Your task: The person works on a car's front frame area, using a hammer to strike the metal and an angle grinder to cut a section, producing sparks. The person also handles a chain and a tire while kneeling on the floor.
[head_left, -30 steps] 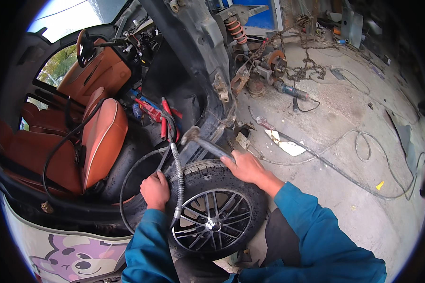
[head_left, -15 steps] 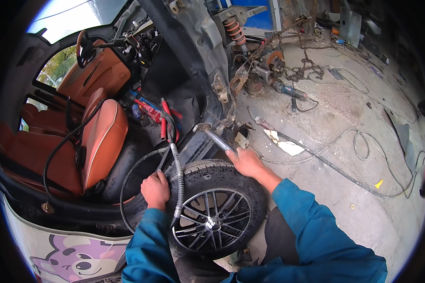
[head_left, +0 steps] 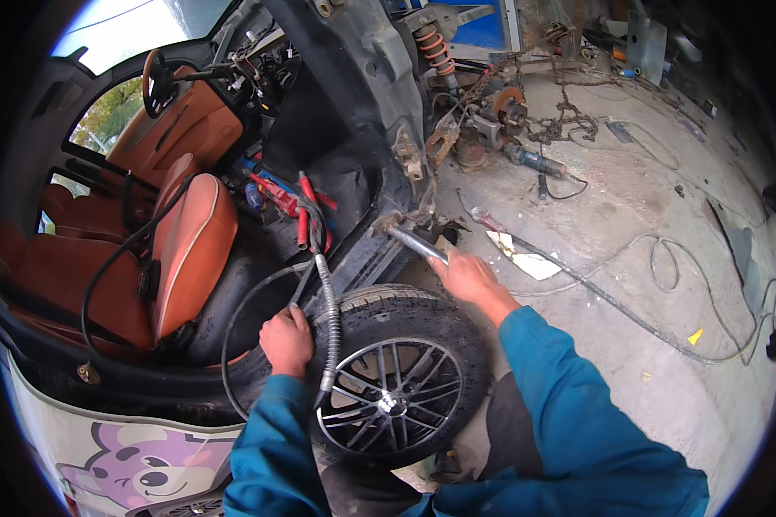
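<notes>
1. Right hand (head_left: 467, 277) clenched on the near end of a steel bar (head_left: 416, 242); the bar runs up and away from the fingers to the torn sill (head_left: 379, 226) at the foot of the pillar (head_left: 353, 77), tip touching or just inside the ragged metal, cannot tell which
2. Left hand (head_left: 286, 341) closed on a braided hose (head_left: 327, 306), knuckles up, resting on the tyre (head_left: 379, 310) just below the fingers; a thin black cable (head_left: 233, 332) loops to the left of that hand
3. Wheel (head_left: 392, 401) lies flat under both wrists, between the person and the sill
4. Judgement: prise best with the bar seated deep before loading, wrist in line with it, pull steady rather than jerked
5. Keep the hose hand low on the tyre as a brace, clear of the bar's swing
6. Risk: bar slips off the thin rusted edge and knuckles meet sharp metal just beyond the fingertips
7. Red-handled tools (head_left: 303, 211) lie in the footwell above the left fingers, orange seat (head_left: 194, 250) to their left
</notes>
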`<action>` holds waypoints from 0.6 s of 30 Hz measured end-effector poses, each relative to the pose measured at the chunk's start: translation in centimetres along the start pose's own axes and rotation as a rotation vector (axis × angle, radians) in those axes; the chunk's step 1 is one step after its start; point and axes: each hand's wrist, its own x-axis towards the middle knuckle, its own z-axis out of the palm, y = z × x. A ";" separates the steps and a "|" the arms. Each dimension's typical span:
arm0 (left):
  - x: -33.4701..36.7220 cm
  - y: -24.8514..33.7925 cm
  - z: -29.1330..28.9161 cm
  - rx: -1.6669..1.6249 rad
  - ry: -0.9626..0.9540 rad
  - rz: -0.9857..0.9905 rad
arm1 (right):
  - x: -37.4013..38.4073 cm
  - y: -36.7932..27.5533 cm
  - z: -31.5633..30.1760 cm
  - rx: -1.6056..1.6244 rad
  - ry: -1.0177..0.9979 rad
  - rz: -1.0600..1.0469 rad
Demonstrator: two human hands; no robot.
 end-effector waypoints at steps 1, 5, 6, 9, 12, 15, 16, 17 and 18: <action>-0.2 0.0 0.0 -0.004 0.044 0.044 | 0.0 0.0 0.6 0.015 0.015 -0.031; -0.2 -0.1 0.0 -0.017 0.055 0.063 | -1.6 -1.9 2.3 0.105 -0.037 -0.095; -0.1 0.0 0.0 0.012 0.035 0.041 | -2.0 -2.5 2.1 0.178 -0.027 -0.175; 0.0 0.1 -0.1 -0.021 0.009 0.004 | -2.6 -3.1 0.6 0.154 0.050 -0.398; 0.0 0.2 -0.1 -0.018 -0.001 -0.012 | -1.4 -2.4 -1.7 -0.053 0.024 -0.285; 0.0 0.3 -0.1 -0.003 -0.008 -0.011 | 0.3 -2.1 -2.4 -0.115 -0.010 0.034; 0.0 0.3 -0.1 0.011 -0.004 -0.007 | 0.3 -2.3 -1.9 -0.093 -0.061 -0.049; 0.2 0.3 -0.1 0.003 0.002 0.006 | 0.4 -2.8 -1.4 -0.107 -0.136 -0.037; 0.1 0.3 -0.1 0.007 -0.004 0.009 | 0.0 -3.2 -0.8 -0.047 -0.152 -0.082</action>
